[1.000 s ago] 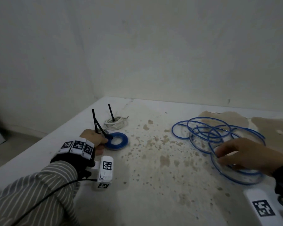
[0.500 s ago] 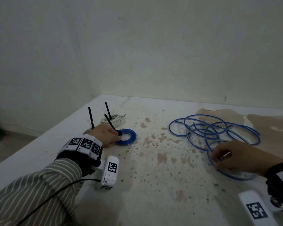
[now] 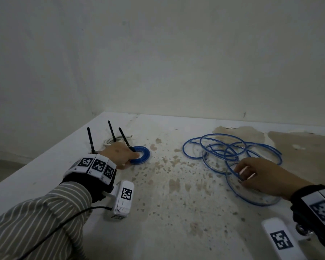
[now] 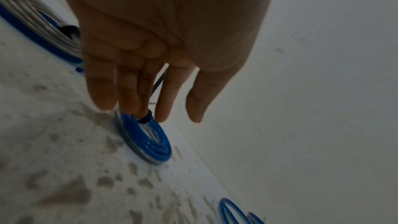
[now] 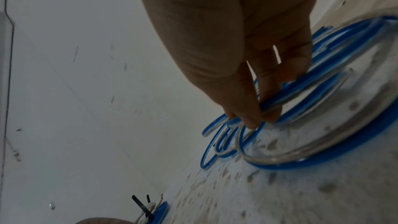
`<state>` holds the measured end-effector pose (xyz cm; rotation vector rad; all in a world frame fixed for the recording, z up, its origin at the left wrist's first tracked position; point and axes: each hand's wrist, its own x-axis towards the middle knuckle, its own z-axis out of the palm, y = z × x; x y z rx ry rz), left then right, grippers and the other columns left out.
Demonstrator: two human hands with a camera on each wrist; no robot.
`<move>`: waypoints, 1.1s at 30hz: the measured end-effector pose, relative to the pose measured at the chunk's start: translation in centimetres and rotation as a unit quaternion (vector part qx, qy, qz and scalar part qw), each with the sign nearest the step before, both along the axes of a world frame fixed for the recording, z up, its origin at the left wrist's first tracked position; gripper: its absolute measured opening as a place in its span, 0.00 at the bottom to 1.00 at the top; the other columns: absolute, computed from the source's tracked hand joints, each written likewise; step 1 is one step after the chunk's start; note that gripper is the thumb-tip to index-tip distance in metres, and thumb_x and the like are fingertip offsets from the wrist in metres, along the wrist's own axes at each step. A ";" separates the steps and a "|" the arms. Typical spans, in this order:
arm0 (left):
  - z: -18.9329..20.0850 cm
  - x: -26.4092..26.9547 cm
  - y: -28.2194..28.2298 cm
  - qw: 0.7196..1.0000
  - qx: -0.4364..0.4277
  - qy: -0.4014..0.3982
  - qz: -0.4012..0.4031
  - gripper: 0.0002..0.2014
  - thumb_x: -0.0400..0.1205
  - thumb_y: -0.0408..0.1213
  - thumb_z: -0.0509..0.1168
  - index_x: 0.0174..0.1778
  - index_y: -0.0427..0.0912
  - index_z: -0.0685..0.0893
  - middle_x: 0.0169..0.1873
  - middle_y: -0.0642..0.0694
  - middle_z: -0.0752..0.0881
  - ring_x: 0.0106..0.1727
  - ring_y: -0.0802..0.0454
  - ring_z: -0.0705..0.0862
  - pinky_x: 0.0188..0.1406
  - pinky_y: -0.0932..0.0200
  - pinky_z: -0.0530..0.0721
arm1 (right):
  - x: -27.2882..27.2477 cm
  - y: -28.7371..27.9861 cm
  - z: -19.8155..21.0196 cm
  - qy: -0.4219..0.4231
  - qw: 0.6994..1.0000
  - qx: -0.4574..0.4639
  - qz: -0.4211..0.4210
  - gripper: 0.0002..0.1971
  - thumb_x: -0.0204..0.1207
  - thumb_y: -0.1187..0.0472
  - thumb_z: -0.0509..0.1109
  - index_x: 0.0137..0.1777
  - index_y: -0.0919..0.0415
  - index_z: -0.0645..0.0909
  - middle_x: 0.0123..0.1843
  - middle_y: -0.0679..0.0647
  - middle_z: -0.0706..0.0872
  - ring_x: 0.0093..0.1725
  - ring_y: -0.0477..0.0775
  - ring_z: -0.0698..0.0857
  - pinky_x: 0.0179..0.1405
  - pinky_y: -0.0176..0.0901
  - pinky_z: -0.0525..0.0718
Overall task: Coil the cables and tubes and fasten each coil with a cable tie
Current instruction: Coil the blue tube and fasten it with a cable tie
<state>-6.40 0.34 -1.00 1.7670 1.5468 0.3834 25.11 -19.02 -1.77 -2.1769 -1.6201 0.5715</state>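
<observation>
My right hand [image 3: 265, 175] fingers [image 5: 252, 118] pinch strands of the loose blue tube [image 3: 231, 147] on the desk [image 3: 176, 212]; springy loops may slip and tangle. Left hand [image 3: 118, 154] fingers [image 4: 129, 94], straight, rest on the tied blue coil [image 3: 140, 154] (tie upright), which could skid.

striped sleeve [image 3: 36, 218], black wristbands, white tagged camera blocks.

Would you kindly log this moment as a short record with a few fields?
surface: stained white table
left hand: left hand rests its fingers on the small blue coil
small blue coil: lying flat, fastened with a black cable tie
white coil: white coil behind the left hand, tied
right hand: right hand pinches a strand of the loose blue tube
loose blue tube: sprawled in open loops, not tied
</observation>
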 end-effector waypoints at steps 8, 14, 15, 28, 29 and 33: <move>2.2 5.4 -3.9 0.980 0.110 -0.013 -0.164 0.14 0.79 0.42 0.67 0.59 0.44 0.81 0.50 0.43 0.80 0.45 0.50 0.79 0.35 0.66 0.76 | 0.0 -1.0 1.9 -0.034 0.996 0.031 0.081 0.17 0.76 0.71 0.65 0.41 0.43 0.77 0.44 0.47 0.84 0.44 0.43 0.82 0.41 0.26 0.75; 3.1 11.2 -7.4 0.948 0.089 -0.033 -0.303 0.30 0.78 0.44 0.68 0.76 0.53 0.65 0.68 0.45 0.75 0.65 0.47 0.77 0.58 0.55 0.77 | 0.6 -2.6 5.0 0.073 0.983 0.155 0.070 0.20 0.73 0.77 0.67 0.38 0.47 0.83 0.37 0.46 0.88 0.39 0.40 0.84 0.45 0.28 0.78; 3.1 12.0 -7.8 0.945 0.076 -0.039 -0.316 0.32 0.79 0.44 0.67 0.77 0.54 0.62 0.70 0.45 0.74 0.68 0.46 0.76 0.61 0.54 0.77 | 0.8 -3.0 5.6 0.100 0.976 0.177 0.073 0.19 0.73 0.78 0.66 0.37 0.50 0.84 0.36 0.49 0.88 0.40 0.43 0.85 0.46 0.31 0.79; 4.0 15.1 -8.9 0.940 0.053 -0.206 -0.267 0.07 0.84 0.42 0.59 0.42 0.45 0.73 0.45 0.37 0.83 0.41 0.45 0.79 0.39 0.52 0.79 | 1.6 -4.5 11.3 0.163 0.910 0.380 0.041 0.17 0.77 0.78 0.62 0.45 0.54 0.81 0.39 0.50 0.88 0.40 0.37 0.87 0.46 0.25 0.80; 4.1 15.1 -8.9 0.939 0.045 -0.226 -0.256 0.07 0.84 0.41 0.59 0.41 0.44 0.73 0.44 0.35 0.84 0.41 0.44 0.80 0.41 0.50 0.80 | 1.9 -4.5 11.1 0.171 0.907 0.383 0.024 0.17 0.76 0.79 0.61 0.45 0.55 0.81 0.41 0.53 0.87 0.38 0.36 0.86 0.45 0.25 0.81; 3.8 15.4 -8.7 0.939 0.048 -0.257 -0.224 0.07 0.84 0.38 0.60 0.41 0.43 0.74 0.44 0.31 0.86 0.44 0.39 0.85 0.50 0.48 0.86 | 3.4 -4.7 8.2 0.138 0.960 0.244 -0.020 0.14 0.76 0.73 0.66 0.45 0.51 0.84 0.42 0.51 0.88 0.41 0.41 0.87 0.49 0.32 0.81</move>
